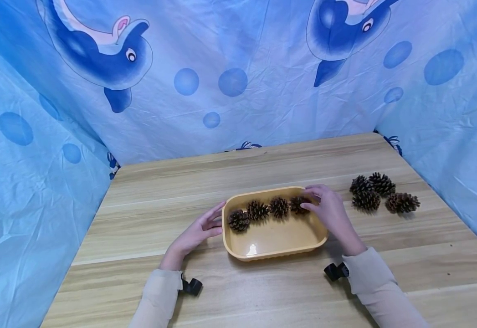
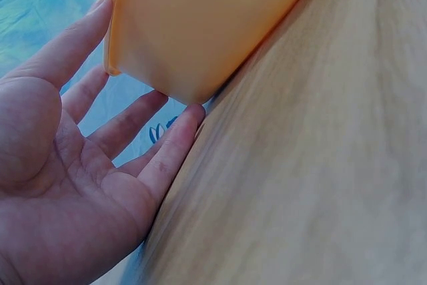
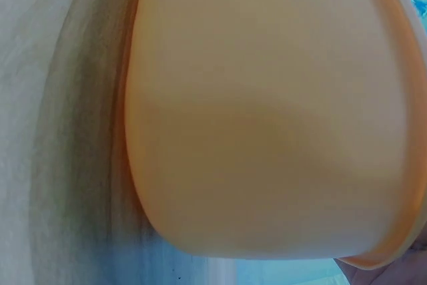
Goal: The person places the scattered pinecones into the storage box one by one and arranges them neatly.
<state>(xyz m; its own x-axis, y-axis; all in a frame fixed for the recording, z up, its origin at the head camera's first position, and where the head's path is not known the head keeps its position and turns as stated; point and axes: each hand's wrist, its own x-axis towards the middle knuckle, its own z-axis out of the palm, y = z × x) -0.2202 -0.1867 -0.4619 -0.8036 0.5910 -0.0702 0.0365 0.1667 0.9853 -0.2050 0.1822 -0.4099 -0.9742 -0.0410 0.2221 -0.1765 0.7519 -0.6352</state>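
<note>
We're seeing a yellow container on the desk, four pinecones lining its far side. The left hand is touching one end, grip wide; the right hand is arching over the other, and we can't tell whether it's pinching a cone. Four more pinecones are lying outside.

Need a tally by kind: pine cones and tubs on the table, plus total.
Pine cones: 8 (4 in the tub, 4 on the table)
Tub: 1
Total: 9
</note>
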